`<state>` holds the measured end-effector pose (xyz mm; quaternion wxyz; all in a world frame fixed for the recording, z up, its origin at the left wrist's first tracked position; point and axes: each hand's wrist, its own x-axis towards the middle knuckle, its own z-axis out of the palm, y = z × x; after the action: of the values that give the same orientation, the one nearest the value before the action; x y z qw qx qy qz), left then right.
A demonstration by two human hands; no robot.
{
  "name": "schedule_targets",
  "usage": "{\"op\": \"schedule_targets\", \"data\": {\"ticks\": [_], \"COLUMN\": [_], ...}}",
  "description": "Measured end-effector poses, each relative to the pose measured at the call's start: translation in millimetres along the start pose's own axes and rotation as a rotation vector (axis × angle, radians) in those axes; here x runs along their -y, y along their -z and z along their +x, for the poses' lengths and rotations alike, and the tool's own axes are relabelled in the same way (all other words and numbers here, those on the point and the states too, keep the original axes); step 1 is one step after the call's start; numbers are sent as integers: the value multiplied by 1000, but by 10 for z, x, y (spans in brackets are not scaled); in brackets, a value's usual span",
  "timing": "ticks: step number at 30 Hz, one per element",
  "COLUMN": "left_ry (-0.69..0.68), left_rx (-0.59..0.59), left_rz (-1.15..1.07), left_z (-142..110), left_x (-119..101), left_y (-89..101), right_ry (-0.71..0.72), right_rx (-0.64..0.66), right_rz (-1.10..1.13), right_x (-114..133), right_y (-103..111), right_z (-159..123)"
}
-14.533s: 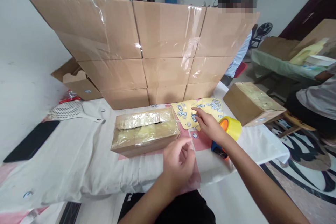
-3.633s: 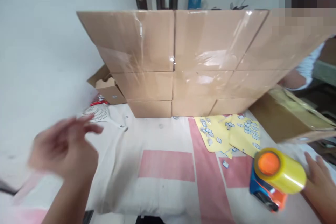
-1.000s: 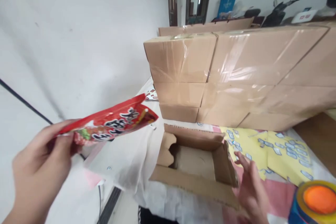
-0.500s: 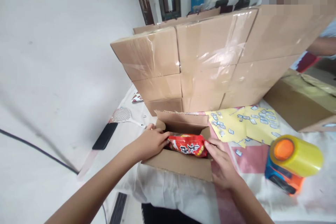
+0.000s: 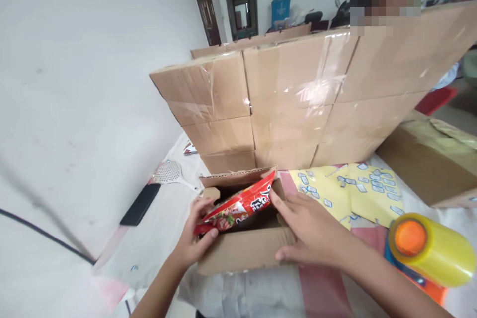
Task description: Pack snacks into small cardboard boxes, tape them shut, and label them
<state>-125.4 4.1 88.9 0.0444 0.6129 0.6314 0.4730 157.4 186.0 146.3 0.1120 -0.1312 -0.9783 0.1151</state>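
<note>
An open cardboard box (image 5: 242,251) sits on the cloth-covered table in front of me. A red snack packet (image 5: 238,204) lies tilted over the box's opening. My left hand (image 5: 197,238) pinches the packet's lower left end, with the thumb on top. My right hand (image 5: 313,231) rests on the box's right flap, fingers spread, its fingertips touching the packet's right end.
A wall of taped cardboard boxes (image 5: 298,94) stands behind. Yellow sticker sheets (image 5: 350,191) lie to the right, beside a yellow tape roll on an orange-blue dispenser (image 5: 428,251). A black phone (image 5: 140,203) and a white mesh swatter (image 5: 167,174) lie left. Another person stands behind the boxes.
The red packet has gone from lying flat in the box to tilting across its opening. My left hand has shifted to its lower end, and my right hand has spread over the right flap.
</note>
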Motion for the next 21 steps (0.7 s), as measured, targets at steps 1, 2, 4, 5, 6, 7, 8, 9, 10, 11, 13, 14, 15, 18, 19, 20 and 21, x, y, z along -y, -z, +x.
{"op": "schedule_targets", "data": {"ticks": [1,2,4,5,6,7,8,9,10,11,13,14,15,18,19,20,21], "left_ry": [43,70,78,63,41,22,1,-16,-28,-32,-15,2,21,41,37,36,41], "left_rx": [-62,-109,-202,-250,-301,-349,-392,-426,-454,-480,-510,-515,-510,-467,-458,-454,-456], "left_rz": [-63,-111,-140,-130,-112,-96,-82,-66,-47,-27,13,32,43,31,15,-5,-26], "left_z": [-47,-82,-125,-138,-149,-157,-163,-165,-164,-160,-143,-133,-124,-114,-117,-124,-133], "left_x": [16,20,6,-5,-15,-23,-29,-32,-33,-32,-24,-19,-14,-2,-2,-6,-13], "left_y": [-36,-73,-146,-182,-215,-246,-273,-295,-311,-321,-325,-321,-315,-303,-304,-307,-309], "right_ry": [-22,-46,-78,-78,-71,-57,-44,-32,-21,-8,24,40,58,128,147,157,156], "right_rx": [64,118,175,172,150,115,73,27,-23,-71,-145,-169,-182,-159,-133,-98,-57], "right_rz": [-3,-8,-2,12,30,49,62,66,59,44,4,-12,-23,-14,2,24,53], "right_x": [27,55,101,114,120,119,113,104,93,82,61,52,43,21,13,3,-8], "right_y": [5,15,58,84,107,121,118,96,55,-1,-129,-185,-225,-231,-202,-165,-126], "right_z": [62,115,174,175,154,114,56,-17,-98,-184,-350,-422,-482,-591,-609,-624,-639]}}
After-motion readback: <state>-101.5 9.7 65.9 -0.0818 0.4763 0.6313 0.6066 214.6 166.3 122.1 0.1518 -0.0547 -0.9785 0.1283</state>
